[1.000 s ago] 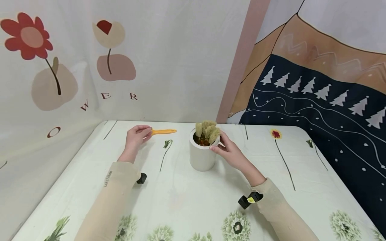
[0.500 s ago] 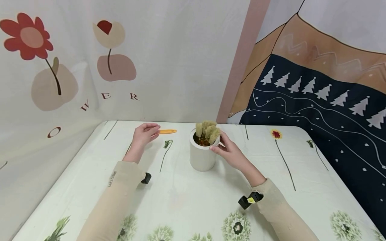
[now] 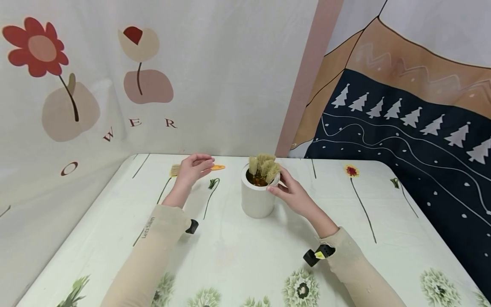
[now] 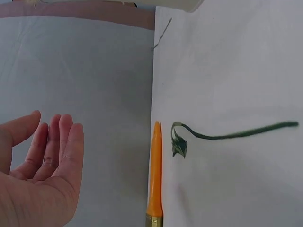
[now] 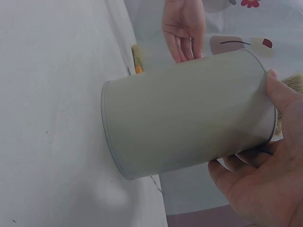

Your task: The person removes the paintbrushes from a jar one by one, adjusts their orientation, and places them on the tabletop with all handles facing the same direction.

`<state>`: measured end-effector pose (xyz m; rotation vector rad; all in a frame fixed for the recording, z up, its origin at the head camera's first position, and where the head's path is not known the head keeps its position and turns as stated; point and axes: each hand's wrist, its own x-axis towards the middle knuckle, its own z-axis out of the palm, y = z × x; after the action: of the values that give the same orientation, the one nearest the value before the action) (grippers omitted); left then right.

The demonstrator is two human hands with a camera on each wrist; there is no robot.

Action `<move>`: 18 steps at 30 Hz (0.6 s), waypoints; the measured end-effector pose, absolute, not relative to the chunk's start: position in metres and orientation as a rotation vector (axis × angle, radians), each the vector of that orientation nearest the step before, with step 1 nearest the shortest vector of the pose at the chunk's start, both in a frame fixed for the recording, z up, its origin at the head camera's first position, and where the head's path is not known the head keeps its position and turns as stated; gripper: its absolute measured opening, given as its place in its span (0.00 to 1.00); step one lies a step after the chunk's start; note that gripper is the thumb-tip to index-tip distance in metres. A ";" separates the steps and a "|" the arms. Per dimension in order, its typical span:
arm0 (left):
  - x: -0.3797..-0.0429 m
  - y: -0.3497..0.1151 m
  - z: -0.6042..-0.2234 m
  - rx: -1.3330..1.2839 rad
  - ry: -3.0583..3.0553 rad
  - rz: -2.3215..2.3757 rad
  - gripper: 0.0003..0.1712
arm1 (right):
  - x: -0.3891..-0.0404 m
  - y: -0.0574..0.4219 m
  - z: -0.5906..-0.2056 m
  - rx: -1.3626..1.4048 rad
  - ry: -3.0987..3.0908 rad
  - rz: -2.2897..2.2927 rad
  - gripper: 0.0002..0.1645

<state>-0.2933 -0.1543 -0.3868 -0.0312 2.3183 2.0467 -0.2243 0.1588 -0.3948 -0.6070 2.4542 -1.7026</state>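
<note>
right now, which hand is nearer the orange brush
Left. The left hand hovers over the brush without touching it; the right hand grips the pot, off to the brush's right.

One white pot (image 3: 258, 203) holds bristle heads (image 3: 264, 163) too overlapped to count; to its left are one orange-handled brush (image 4: 155, 175) and one left hand (image 3: 192, 171), to its right one right hand (image 3: 291, 192).
</note>
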 end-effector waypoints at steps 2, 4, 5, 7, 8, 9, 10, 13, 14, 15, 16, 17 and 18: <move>-0.293 -0.152 -0.385 -0.005 2.320 2.038 0.22 | -0.224 0.159 -0.395 -0.605 2.455 -1.702 0.45; -0.292 -0.149 -0.384 0.017 2.315 2.032 0.22 | -0.224 0.159 -0.395 -0.603 2.457 -1.701 0.45; -0.291 -0.147 -0.383 0.027 2.306 2.037 0.22 | -0.224 0.159 -0.395 -0.603 2.458 -1.700 0.45; -0.291 -0.143 -0.381 0.030 2.297 2.039 0.22 | -0.225 0.159 -0.395 -0.604 2.460 -1.698 0.45; -0.290 -0.141 -0.380 0.030 2.296 2.038 0.22 | -0.225 0.159 -0.395 -0.604 2.463 -1.695 0.45; -0.290 -0.140 -0.379 0.031 2.289 2.042 0.22 | -0.225 0.159 -0.395 -0.604 2.466 -1.692 0.45; -0.290 -0.138 -0.378 0.034 2.286 2.044 0.22 | -0.225 0.159 -0.395 -0.603 2.469 -1.689 0.45; -0.289 -0.133 -0.375 0.056 2.285 2.043 0.22 | -0.225 0.159 -0.396 -0.600 2.478 -1.681 0.45; -0.288 -0.131 -0.374 0.069 2.284 2.043 0.21 | -0.225 0.159 -0.396 -0.601 2.475 -1.684 0.45; -0.288 -0.130 -0.373 0.087 2.286 2.040 0.22 | -0.225 0.159 -0.396 -0.602 2.472 -1.687 0.45; -0.288 -0.128 -0.372 0.097 2.287 2.039 0.21 | -0.225 0.159 -0.396 -0.604 2.469 -1.690 0.45; -0.288 -0.126 -0.372 0.108 2.288 2.037 0.21 | -0.225 0.159 -0.396 -0.606 2.465 -1.695 0.45; -0.288 -0.125 -0.371 0.118 2.293 2.030 0.21 | -0.225 0.159 -0.396 -0.608 2.463 -1.699 0.45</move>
<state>-0.2878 -0.1247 -0.3709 0.1185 2.2925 2.0296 -0.2246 0.1595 -0.3964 -0.6084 2.4628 -1.6987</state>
